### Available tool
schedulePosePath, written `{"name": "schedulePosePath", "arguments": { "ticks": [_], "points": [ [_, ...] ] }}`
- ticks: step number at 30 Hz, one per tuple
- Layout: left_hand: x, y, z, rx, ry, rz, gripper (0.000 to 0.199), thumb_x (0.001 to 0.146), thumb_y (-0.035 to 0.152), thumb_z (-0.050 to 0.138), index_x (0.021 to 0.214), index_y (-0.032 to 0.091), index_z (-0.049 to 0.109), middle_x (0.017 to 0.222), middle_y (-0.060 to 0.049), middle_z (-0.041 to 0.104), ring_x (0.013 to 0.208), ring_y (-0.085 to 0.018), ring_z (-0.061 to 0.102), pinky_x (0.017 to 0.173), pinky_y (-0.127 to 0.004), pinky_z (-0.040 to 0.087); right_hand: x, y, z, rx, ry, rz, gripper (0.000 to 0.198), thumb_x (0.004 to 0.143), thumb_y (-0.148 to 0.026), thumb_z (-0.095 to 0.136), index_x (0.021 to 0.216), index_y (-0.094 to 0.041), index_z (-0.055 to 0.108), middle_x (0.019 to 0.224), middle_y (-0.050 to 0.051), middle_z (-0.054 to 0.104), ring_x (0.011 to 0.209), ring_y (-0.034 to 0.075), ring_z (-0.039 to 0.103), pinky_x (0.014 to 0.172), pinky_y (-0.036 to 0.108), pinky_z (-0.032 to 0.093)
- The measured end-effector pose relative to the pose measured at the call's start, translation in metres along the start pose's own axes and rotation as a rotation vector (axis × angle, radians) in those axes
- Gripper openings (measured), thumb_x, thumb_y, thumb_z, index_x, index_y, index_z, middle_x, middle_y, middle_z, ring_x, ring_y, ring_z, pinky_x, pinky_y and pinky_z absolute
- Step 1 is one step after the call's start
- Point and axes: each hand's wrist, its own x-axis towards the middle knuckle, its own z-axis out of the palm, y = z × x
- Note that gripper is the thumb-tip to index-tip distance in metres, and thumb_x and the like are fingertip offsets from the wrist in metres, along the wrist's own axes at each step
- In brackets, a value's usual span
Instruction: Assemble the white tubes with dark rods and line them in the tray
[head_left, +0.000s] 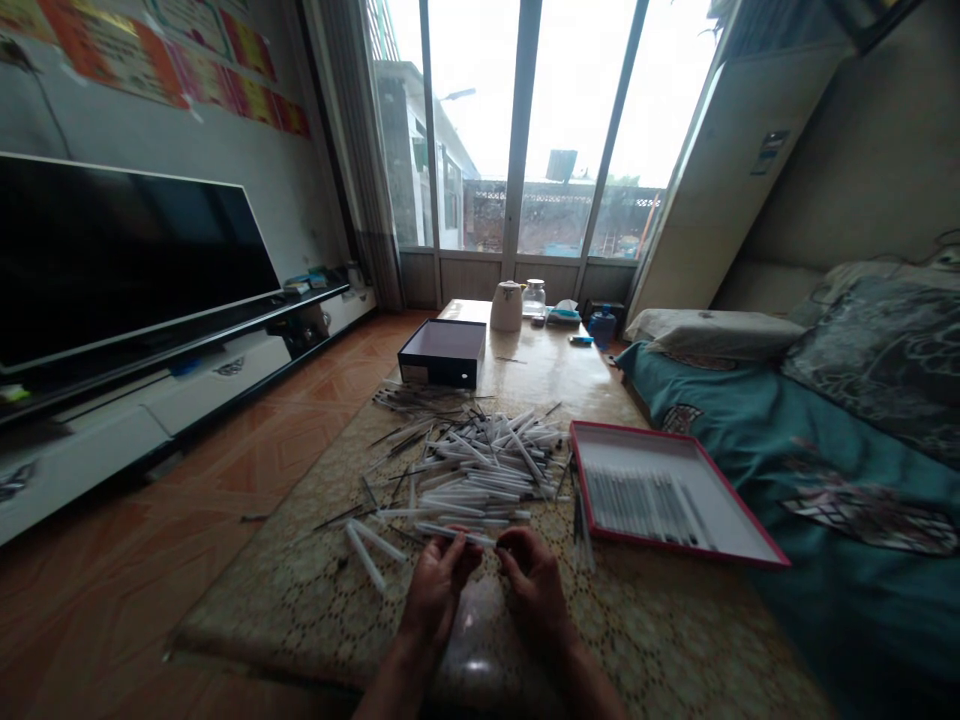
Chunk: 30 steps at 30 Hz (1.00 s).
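My left hand is closed on a white pen barrel, held level between thumb and fingers. At the barrel's right end, my right hand is closed in a pinch; a small dark bit shows by its fingertips, too small to name. Just beyond both hands lies a loose heap of white pen barrels. Thin dark rods like pen refills are scattered at its left and far side. To the right, a red-rimmed box lid holds a row of pens with dark cores.
A dark open box stands beyond the heap. Farther along the table are a light-coloured jug, a glass jar and a tissue pack. A sofa with a teal cover borders the right side.
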Motion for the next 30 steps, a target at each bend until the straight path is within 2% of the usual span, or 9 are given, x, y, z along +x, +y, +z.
{"name": "schedulePosePath", "arguments": {
  "ticks": [13,19,25,27,30],
  "points": [
    [0.0015,-0.001,-0.0018,0.0,-0.041,0.0,0.024,0.064,0.014,0.078,0.081,0.013,0.061,0.072,-0.004,0.07,0.063,-0.013,0.067,0.065,-0.024,0.056,-0.0007,0.0072,0.0021,-0.008,-0.017,0.007,0.013,0.079,-0.029,0.06,0.086,-0.018,0.063,0.073,0.002,0.063,0.061,0.014,0.056,0.057,0.024,0.045],
    [-0.0028,0.0012,0.0009,0.015,-0.064,-0.001,0.029,0.061,0.017,0.08,0.082,0.014,0.061,0.074,-0.005,0.071,0.065,-0.015,0.068,0.066,-0.024,0.055,-0.0022,0.0035,0.0015,0.0,-0.031,0.034,0.021,0.082,-0.039,0.057,0.084,-0.019,0.062,0.071,0.001,0.063,0.056,0.013,0.055,0.054,0.023,0.044],
    [-0.0058,-0.0014,0.0046,-0.028,-0.098,-0.01,0.029,0.061,0.02,0.081,0.08,0.014,0.061,0.076,-0.004,0.071,0.065,-0.013,0.067,0.067,-0.023,0.055,-0.0049,0.006,0.0038,-0.222,0.037,-0.057,0.039,0.092,-0.046,0.039,0.065,-0.021,0.052,0.059,-0.002,0.053,0.055,0.013,0.049,0.054,0.023,0.036],
    [-0.0053,-0.0031,0.0045,-0.046,-0.078,-0.016,0.028,0.061,0.018,0.081,0.08,0.015,0.061,0.075,-0.003,0.07,0.065,-0.013,0.067,0.067,-0.023,0.055,-0.0051,0.0038,0.0046,-0.256,0.051,-0.086,0.039,0.094,-0.044,0.036,0.066,-0.022,0.051,0.06,-0.002,0.053,0.056,0.013,0.049,0.054,0.023,0.036],
    [-0.0046,-0.0037,0.004,-0.055,-0.056,-0.015,0.029,0.061,0.017,0.081,0.082,0.015,0.06,0.075,-0.002,0.07,0.067,-0.014,0.068,0.067,-0.023,0.055,-0.0043,0.0,0.005,-0.236,0.036,-0.116,0.031,0.094,-0.04,0.037,0.076,-0.022,0.055,0.065,-0.001,0.056,0.06,0.014,0.053,0.057,0.023,0.039]
  ]
}}
